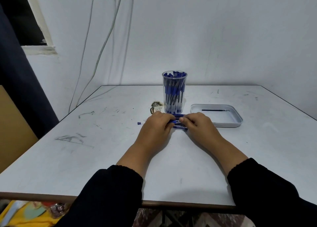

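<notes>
We can pass freely over the table (89, 161) on the near side and to the left, where only a small blue cap (139, 123) lies. Just behind the loose pens (180, 127) the tall cup of pens (174, 96) blocks us; the shallow tray (228, 124) hems the right.

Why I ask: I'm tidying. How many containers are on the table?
2: a clear cup of blue pens mid-table; a white tray to its right. None seems hidden.

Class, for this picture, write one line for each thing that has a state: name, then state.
left hand: grips the pens.
right hand: holds the pens.
pens: lying flat on the table, bunched between both hands.
cup: upright, open, packed full.
tray: right way up, holding one refill.
refill: lying flat in the tray.
blue cap: loose on the table.
</notes>
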### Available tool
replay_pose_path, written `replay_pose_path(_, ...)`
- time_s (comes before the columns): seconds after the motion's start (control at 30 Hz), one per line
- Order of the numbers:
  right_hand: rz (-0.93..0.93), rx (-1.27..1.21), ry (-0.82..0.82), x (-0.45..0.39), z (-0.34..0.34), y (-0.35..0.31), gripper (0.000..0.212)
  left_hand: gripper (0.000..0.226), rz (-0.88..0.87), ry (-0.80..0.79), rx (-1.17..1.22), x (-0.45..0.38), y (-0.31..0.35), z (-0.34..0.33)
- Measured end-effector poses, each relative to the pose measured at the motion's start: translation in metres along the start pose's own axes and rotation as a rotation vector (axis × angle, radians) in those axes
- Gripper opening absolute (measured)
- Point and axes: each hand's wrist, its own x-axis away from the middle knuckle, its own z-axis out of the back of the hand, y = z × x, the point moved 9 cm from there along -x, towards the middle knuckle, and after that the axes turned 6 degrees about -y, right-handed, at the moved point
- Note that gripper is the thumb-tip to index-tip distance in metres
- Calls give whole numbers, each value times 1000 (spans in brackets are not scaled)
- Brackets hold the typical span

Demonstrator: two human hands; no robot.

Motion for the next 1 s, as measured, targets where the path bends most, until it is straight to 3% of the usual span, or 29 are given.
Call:
replay_pose_path(0.37,-56,-336,4,7,6,-4,15,15,3,79,-146,1,2,10)
replay_pose_path(0.43,-73,-424,2,7,4,0,23,15,9,86,-155,1,0,10)
replay_pose_path(0.57,-67,-373,-33,7,-3,4,35,15,20,115,-135,1,-2,13)
replay_pose_path(0.7,-78,-390,-10,7,-2,4,7,14,-10,101,-133,2,2,11)
replay_pose_path(1.0,-66,-425,-37,7,-4,3,23,13,-11,91,-147,1,1,9)
